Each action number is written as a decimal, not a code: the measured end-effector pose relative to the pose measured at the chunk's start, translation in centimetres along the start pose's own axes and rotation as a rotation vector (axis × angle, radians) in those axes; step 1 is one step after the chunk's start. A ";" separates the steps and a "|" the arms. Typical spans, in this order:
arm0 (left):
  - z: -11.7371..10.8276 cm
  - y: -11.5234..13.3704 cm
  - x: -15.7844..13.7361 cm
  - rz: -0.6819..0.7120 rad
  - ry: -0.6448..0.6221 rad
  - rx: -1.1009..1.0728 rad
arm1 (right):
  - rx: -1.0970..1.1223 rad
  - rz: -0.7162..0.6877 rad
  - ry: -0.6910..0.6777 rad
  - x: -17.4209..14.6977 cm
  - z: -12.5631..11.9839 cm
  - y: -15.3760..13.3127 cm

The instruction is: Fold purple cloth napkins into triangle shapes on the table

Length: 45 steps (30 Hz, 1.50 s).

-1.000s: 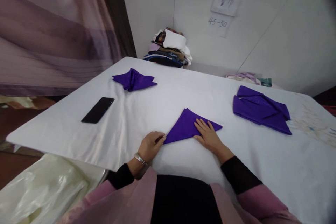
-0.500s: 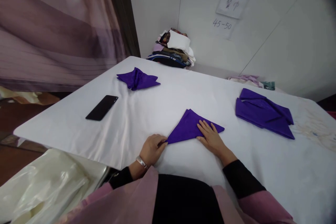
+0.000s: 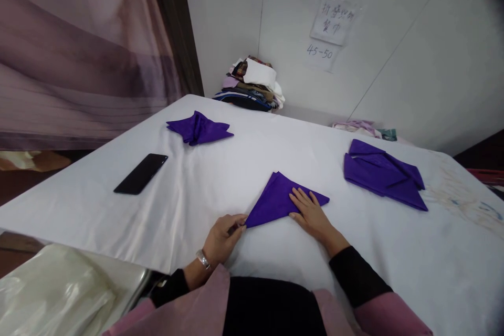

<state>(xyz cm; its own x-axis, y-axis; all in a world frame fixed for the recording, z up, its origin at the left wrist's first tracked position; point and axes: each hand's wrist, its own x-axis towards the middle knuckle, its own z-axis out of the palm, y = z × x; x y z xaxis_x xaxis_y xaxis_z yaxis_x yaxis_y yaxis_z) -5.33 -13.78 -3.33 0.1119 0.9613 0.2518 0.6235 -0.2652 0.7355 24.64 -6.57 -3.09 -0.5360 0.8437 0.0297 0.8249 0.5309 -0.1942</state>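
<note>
A purple cloth napkin (image 3: 271,201), folded into a flat triangle, lies on the white-covered table (image 3: 252,147) in front of me. My left hand (image 3: 223,237), with a silver bracelet at its wrist, pinches the napkin's left corner between thumb and fingers. Flat on the right part of the same napkin rests my right hand (image 3: 310,213), its fingers stretched out. Toward the back left sits a second purple napkin (image 3: 199,128), gathered into a pointed shape. More folded purple cloth (image 3: 384,174) lies to the right.
A black phone (image 3: 140,174) lies on the table's left side. Behind the far edge are a stack of folded clothes (image 3: 252,84) and some pink and green cloth (image 3: 364,128). Handwritten paper signs (image 3: 331,23) hang on the wall. A pale plastic-covered seat (image 3: 59,294) stands at lower left.
The view has shifted, so everything sits lower and a little further left in the picture. Both hands keep their places on the triangular napkin.
</note>
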 end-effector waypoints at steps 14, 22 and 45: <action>-0.9 0.7 -0.1 0.112 -0.081 0.239 | 0.046 0.006 -0.021 0.3 -0.6 0.1; -2.4 2.2 3.0 0.191 -0.091 0.256 | 0.071 -0.001 -0.022 0.4 -1.0 0.0; 8.9 5.0 17.5 0.508 -0.445 0.464 | 0.407 0.407 0.400 -3.8 0.0 8.0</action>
<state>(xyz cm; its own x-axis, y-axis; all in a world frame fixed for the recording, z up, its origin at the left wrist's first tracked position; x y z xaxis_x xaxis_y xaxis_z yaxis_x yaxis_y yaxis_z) 6.63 2.35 -0.80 0.7022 0.6982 0.1394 0.6603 -0.7119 0.2394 33.22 -5.55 -4.79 -0.0269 0.9751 0.2199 0.7711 0.1602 -0.6162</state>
